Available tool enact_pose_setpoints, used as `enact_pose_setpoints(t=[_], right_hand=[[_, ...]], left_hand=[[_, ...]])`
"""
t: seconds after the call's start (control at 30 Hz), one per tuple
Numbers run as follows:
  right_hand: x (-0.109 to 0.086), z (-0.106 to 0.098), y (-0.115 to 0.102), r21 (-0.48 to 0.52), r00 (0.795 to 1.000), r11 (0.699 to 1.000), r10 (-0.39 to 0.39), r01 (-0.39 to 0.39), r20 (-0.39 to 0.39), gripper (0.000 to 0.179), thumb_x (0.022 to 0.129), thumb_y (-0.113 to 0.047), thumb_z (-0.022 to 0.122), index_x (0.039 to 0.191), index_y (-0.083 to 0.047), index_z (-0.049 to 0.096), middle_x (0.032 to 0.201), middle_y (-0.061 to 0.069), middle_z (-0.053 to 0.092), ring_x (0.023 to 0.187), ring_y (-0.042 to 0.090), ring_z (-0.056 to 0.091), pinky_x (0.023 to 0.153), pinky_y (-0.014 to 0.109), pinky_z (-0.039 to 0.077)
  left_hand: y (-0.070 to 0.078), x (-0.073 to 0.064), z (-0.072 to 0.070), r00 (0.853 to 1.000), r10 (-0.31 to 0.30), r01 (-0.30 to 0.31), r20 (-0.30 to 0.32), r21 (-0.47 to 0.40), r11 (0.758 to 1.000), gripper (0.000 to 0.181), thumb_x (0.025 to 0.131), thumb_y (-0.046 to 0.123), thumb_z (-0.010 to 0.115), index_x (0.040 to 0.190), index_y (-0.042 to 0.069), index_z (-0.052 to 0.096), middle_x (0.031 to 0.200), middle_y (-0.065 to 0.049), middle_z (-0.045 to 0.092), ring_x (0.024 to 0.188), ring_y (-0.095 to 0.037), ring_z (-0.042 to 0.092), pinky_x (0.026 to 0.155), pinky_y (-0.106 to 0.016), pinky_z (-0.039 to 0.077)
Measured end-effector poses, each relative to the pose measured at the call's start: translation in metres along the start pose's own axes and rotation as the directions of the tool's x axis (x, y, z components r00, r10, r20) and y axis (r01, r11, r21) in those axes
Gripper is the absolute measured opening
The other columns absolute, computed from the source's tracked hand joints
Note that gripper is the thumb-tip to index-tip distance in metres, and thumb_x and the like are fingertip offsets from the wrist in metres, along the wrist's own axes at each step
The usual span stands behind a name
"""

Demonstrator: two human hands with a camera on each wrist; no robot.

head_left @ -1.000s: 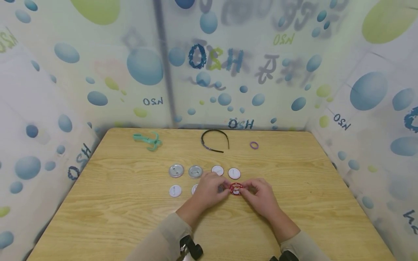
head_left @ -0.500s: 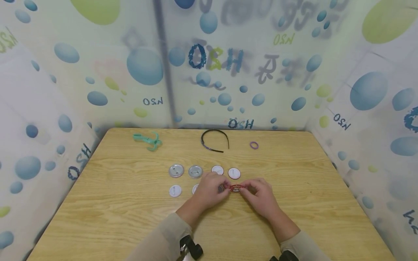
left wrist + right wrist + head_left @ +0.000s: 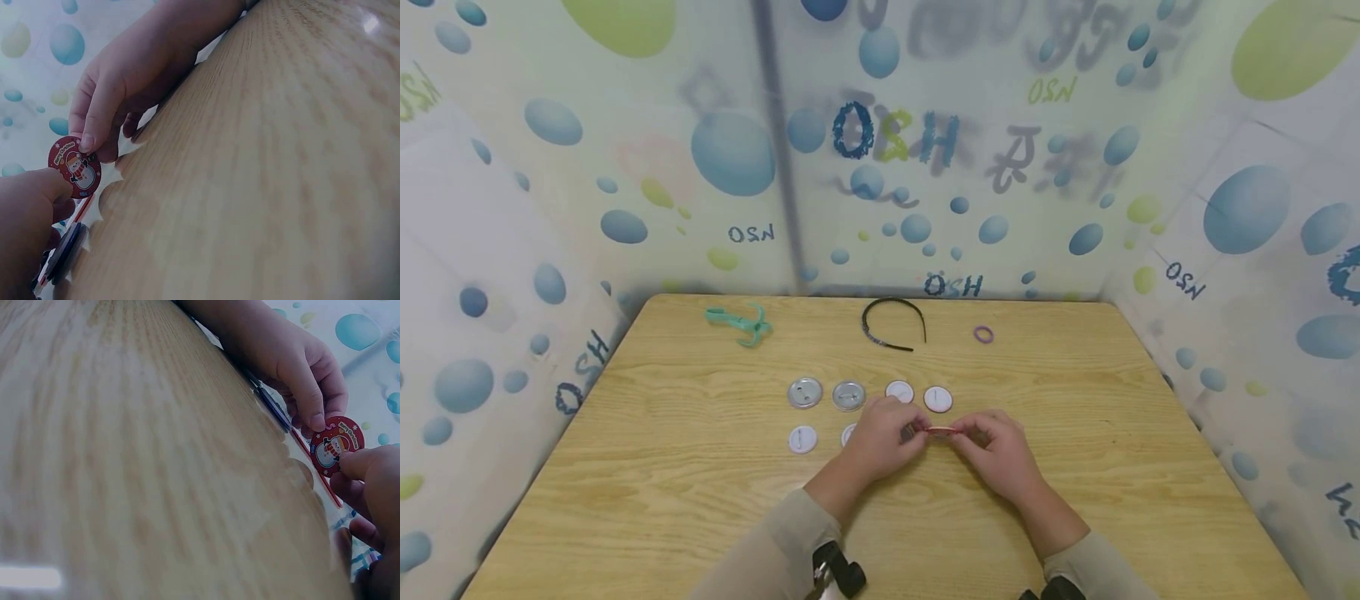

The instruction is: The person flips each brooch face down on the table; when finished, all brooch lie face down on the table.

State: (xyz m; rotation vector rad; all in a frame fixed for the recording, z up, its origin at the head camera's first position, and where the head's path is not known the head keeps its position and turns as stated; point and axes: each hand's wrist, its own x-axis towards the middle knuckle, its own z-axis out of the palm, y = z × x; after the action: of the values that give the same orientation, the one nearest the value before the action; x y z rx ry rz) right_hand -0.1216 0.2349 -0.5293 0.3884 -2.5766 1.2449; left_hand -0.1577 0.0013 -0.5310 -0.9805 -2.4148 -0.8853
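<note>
Both hands pinch a round red button badge [image 3: 941,432] between them, just above the table. It shows nearly edge-on in the head view, while its snowman face shows in the left wrist view [image 3: 80,172]. My left hand [image 3: 883,435] holds the badge's left edge, and my right hand [image 3: 997,450] grips its right edge with thumb and fingers. Beyond the hands lie white-backed pin badges [image 3: 937,399], [image 3: 899,392] and silver-backed badges [image 3: 848,396], [image 3: 805,392]. A white badge [image 3: 802,439] lies left of my left hand, which partly covers another badge [image 3: 847,434].
At the back of the wooden table [image 3: 1075,358] lie a turquoise claw-shaped object [image 3: 752,326], a black headband [image 3: 867,321] and a purple ring [image 3: 983,334]. A patterned curtain wall [image 3: 880,233] rises behind the table, with more at both sides.
The red badge has tilted from showing its printed face to lying almost edge-on in the head view. Both hands stay in nearly the same place and keep hold of it.
</note>
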Motion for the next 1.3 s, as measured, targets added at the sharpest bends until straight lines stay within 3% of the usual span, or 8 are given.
enact_pose_setpoints(t=[0.13,0.33,0.57,0.9,1.1,1.3], right_hand=[[0.0000,-0.0002,-0.0002,0.001,1.000,1.000,0.015,-0.015,0.026,0.012,0.088,-0.015,0.089,0.097,-0.020,0.083,0.098,-0.010,0.074,0.098,0.015,0.063,0.082,0.036,0.053],[0.0004,-0.0050,-0.0008,0.000,0.999,0.999,0.033,-0.033,0.015,0.013,0.087,-0.020,0.091,0.098,-0.019,0.085,0.103,-0.005,0.076,0.105,0.019,0.066,0.089,0.046,0.054],[0.0018,-0.0055,-0.0020,0.015,0.995,0.995,0.097,-0.098,0.030,0.011,0.090,-0.024,0.089,0.099,-0.020,0.085,0.105,-0.002,0.074,0.106,0.020,0.063,0.088,0.044,0.052],[0.0021,-0.0037,-0.0008,0.021,1.000,1.000,0.014,-0.015,0.025,0.016,0.081,-0.022,0.095,0.093,-0.022,0.083,0.093,-0.016,0.073,0.103,0.017,0.063,0.089,0.042,0.049],[0.0018,-0.0028,0.0014,0.014,0.998,0.998,-0.053,0.053,0.015,0.023,0.075,-0.018,0.099,0.091,-0.019,0.082,0.086,-0.018,0.071,0.099,0.016,0.063,0.088,0.038,0.049],[0.0016,-0.0025,0.0014,0.007,0.998,0.998,-0.056,0.055,0.030,0.026,0.074,-0.015,0.099,0.096,-0.018,0.085,0.089,-0.015,0.071,0.099,0.018,0.063,0.087,0.039,0.051]], left_hand=[[-0.0006,-0.0021,0.0007,1.000,-0.012,0.012,0.007,0.020,1.000,0.010,0.085,0.022,0.085,0.092,0.022,0.078,0.081,0.014,0.070,0.075,-0.010,0.058,0.075,-0.035,0.046],[0.0003,0.0007,0.0026,0.999,-0.019,0.019,0.030,0.013,1.000,0.010,0.089,0.025,0.085,0.097,0.022,0.079,0.086,0.013,0.072,0.078,-0.010,0.059,0.076,-0.033,0.046],[-0.0011,0.0041,0.0019,1.000,0.002,-0.002,-0.012,-0.027,1.000,0.019,0.086,0.029,0.089,0.097,0.018,0.078,0.087,0.011,0.076,0.078,-0.009,0.065,0.076,-0.033,0.049],[0.0001,0.0019,-0.0016,0.997,-0.067,0.070,0.047,-0.080,0.994,0.042,0.078,0.041,0.095,0.106,0.015,0.079,0.093,0.010,0.078,0.088,-0.009,0.069,0.087,-0.038,0.049],[0.0004,0.0015,-0.0025,0.995,-0.074,0.079,0.059,-0.083,0.993,0.045,0.077,0.041,0.096,0.108,0.014,0.077,0.094,0.010,0.079,0.091,-0.010,0.070,0.087,-0.038,0.049],[-0.0010,0.0011,-0.0003,0.991,-0.094,0.099,0.095,-0.041,0.994,0.042,0.075,0.041,0.097,0.106,0.019,0.078,0.092,0.014,0.077,0.090,-0.010,0.067,0.089,-0.038,0.048]])
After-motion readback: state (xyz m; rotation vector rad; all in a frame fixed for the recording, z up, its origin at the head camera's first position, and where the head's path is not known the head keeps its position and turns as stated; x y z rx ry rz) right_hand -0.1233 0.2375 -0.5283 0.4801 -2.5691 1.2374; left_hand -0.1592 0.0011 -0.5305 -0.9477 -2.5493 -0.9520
